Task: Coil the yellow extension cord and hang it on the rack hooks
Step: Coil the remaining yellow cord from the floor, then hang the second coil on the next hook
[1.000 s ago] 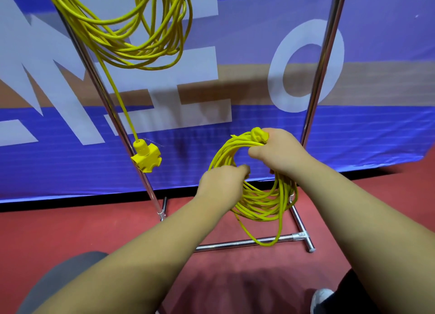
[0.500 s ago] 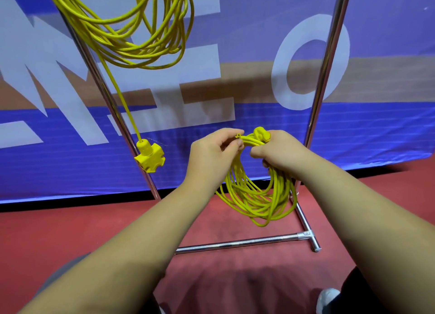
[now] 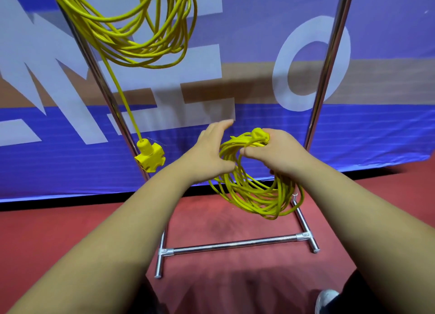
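Observation:
A coiled yellow extension cord (image 3: 256, 196) hangs from my right hand (image 3: 280, 151), which grips the top of the coil with the yellow plug (image 3: 259, 134) poking out above my fingers. My left hand (image 3: 209, 151) is at the coil's left side, fingers stretched out and apart, its thumb side touching the loops. A second yellow cord coil (image 3: 146, 31) hangs high on the rack at the upper left. Its multi-outlet socket end (image 3: 149, 157) dangles beside the left pole.
The chrome rack has a slanted left pole (image 3: 98, 78), a right pole (image 3: 329, 62) and a floor bar with feet (image 3: 235, 244). Behind it stands a blue banner (image 3: 376, 130) with white letters. The floor is red. My shoe (image 3: 326, 300) shows at the bottom right.
My left hand rose from the coil's lower part to its top, then opened and slid to the left side. The coil and my right hand stayed roughly in place.

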Tool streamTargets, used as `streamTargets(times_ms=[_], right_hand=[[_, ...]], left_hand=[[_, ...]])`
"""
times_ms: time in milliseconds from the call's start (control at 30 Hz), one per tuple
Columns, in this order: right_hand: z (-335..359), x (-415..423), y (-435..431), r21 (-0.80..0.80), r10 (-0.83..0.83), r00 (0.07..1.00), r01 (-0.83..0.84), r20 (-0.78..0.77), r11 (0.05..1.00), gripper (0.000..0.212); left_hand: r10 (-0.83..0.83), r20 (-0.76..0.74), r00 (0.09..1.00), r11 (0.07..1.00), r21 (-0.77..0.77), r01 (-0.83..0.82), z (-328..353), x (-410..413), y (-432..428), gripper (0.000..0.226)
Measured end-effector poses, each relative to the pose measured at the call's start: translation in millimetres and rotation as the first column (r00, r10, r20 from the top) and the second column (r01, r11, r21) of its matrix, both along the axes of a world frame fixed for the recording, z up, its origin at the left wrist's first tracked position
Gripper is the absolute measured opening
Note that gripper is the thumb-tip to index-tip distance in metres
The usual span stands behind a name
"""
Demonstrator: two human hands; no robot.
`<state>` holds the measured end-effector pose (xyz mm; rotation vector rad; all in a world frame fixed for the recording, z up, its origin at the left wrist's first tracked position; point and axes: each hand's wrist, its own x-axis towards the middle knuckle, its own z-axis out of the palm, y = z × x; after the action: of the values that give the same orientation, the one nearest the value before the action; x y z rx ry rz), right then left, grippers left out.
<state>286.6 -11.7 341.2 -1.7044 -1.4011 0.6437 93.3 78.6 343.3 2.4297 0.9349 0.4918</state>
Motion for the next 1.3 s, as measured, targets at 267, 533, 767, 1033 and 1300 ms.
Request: streamTargets(times_ms=[267,533,767,1033,1300], right_hand=[[8,-4,-8,-0.068,0.13,0.963,-0.15,-0.236,0.986,0.02],[15,6,-12,-0.006,0.205,0.928,-0.218,-0.311,0.976,0.042],[29,14,-12,0.034,0.229,0.871,-0.238,-0.434,0.971,0.051],[55,35,-27,0.023,0.336,0.81,-0.371,-0.48,0.928,0.063],[127,46,-48,-0.016,0.427,0.779,-0.488,-0.46,0.873,0.063]], left_hand=[[-0.081,0.083,0.993,0.986,-0.141,0.092,-6,7,15,0.07],[0.035,0.12,0.992,0.986,-0.167,-0.015,3,12,3,0.035],[0.076,0.182,0.98,0.987,-0.154,-0.048,25,10,7,0.039],[0.157,0.288,0.945,0.983,-0.137,-0.122,55,12,-8,0.037],[-0.02,0.209,0.978,0.997,0.072,0.005,117,23,-27,0.057]])
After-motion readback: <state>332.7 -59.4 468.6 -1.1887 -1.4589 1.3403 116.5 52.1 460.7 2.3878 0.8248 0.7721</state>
